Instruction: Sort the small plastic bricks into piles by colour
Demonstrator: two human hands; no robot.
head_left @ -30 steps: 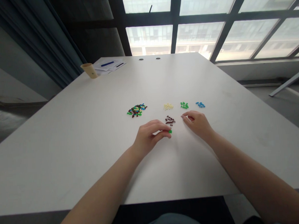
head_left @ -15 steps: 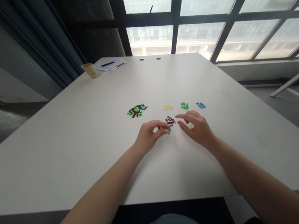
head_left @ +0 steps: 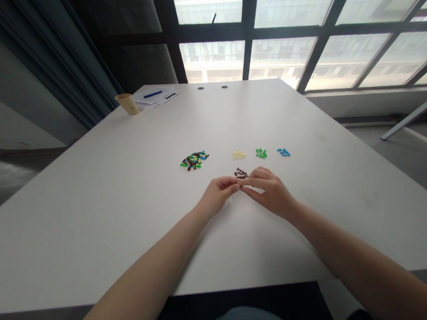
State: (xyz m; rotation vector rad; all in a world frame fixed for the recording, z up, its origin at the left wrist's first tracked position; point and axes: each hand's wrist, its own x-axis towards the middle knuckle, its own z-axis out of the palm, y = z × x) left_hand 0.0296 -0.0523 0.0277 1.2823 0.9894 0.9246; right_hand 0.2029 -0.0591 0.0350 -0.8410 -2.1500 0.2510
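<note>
l hand (head_left: 217, 194) & r hand (head_left: 270, 191) both pinch green pc (head_left: 241, 186), well apart from bench (head_left: 248, 277) front edge; brown pcs (head_left: 240, 173) just beyond; wide room l/r.

No lettering, number or brand could be read. Cup (head_left: 127, 105), far left of the worktop (head_left: 212, 126): one small dark mark showed on its side, too small to make out. Papers (head_left: 146, 101) just right of it lay too far off for any writing to be legible. No readable sign showed through the windows (head_left: 283, 58).
</note>
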